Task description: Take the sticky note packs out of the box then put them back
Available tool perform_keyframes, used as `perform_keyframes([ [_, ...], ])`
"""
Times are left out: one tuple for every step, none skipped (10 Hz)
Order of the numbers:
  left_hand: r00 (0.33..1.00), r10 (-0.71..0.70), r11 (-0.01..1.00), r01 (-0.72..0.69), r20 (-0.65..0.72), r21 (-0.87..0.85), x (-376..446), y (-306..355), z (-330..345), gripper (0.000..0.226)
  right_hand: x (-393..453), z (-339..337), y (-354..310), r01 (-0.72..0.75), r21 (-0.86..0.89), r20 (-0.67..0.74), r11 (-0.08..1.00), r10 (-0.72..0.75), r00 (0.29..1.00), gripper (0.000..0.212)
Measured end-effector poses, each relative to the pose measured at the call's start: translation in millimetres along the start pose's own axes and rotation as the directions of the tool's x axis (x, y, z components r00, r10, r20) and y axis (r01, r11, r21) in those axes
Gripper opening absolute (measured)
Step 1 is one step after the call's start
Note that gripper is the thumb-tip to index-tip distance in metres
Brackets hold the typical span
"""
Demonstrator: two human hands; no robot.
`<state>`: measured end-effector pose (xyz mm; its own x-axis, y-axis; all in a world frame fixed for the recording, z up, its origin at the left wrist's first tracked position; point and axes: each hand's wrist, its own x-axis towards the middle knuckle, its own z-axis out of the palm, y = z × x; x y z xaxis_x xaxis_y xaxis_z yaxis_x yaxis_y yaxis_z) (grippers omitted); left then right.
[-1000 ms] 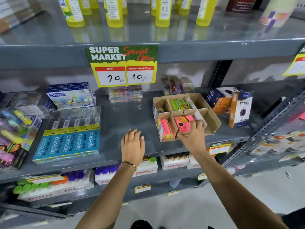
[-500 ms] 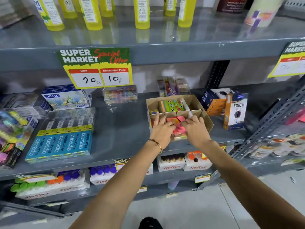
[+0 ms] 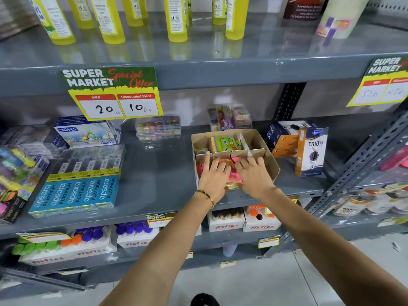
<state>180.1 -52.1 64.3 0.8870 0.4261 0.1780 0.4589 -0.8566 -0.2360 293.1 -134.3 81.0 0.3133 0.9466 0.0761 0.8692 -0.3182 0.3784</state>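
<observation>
An open cardboard box (image 3: 268,155) with dividers stands on the middle grey shelf. Its front compartment holds pink and red sticky note packs (image 3: 234,176); a green pack (image 3: 227,143) lies in the rear compartment. My left hand (image 3: 213,175) rests on the packs at the box's front left, fingers spread, index finger pointing up to the divider. My right hand (image 3: 254,175) lies beside it on the packs at the front right, fingers spread. Both palms press down on the packs; most of the packs are hidden under them.
Blue Apsara pencil boxes (image 3: 75,191) lie left on the shelf (image 3: 159,168), a Doms box (image 3: 87,132) behind. Trio boxes (image 3: 310,151) stand right of the cardboard box. Yellow bottles (image 3: 176,18) fill the shelf above. A slanted metal brace (image 3: 357,164) runs at the right.
My left hand came off the bare shelf and moved right onto the packs in the box. My right hand lowered the pink pack into the front compartment and now lies flat on it.
</observation>
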Motion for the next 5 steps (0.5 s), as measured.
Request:
perform_keyframes([
  [1.0, -0.008, 1.0, 0.008, -0.019, -0.008, -0.9, 2.8, 1.0, 0.048, -2.9, 8.3, -1.0, 0.006, -0.019, -0.031, 1.0, -0.006, 0.999, 0.062],
  [0.999, -0.011, 0.999, 0.01, -0.032, -0.038, -2.1, 3.9, -2.2, 0.051, -7.4, 3.0, -3.1, 0.002, -0.016, -0.024, 1.0, -0.002, 1.0, 0.062],
  [0.997, -0.022, 0.998, 0.017, -0.071, -0.067, -5.6, 2.0, -3.0, 0.057, -12.4, -5.7, -5.4, -0.004, 0.033, 0.001, 0.999, 0.004, 1.0, 0.056],
  [0.991, -0.023, 0.986, 0.0, -0.134, -0.164, -15.2, -3.2, -9.7, 0.062, -20.7, -17.5, -9.5, -0.033, 0.148, -0.103, 0.988, 0.049, 0.994, 0.049],
  [0.945, -0.087, 0.947, -0.019, -0.316, -0.32, -23.0, -11.4, -16.8, 0.055, -26.5, -28.9, -14.4, -0.035, 0.293, -0.305, 0.955, 0.128, 0.944, 0.031],
])
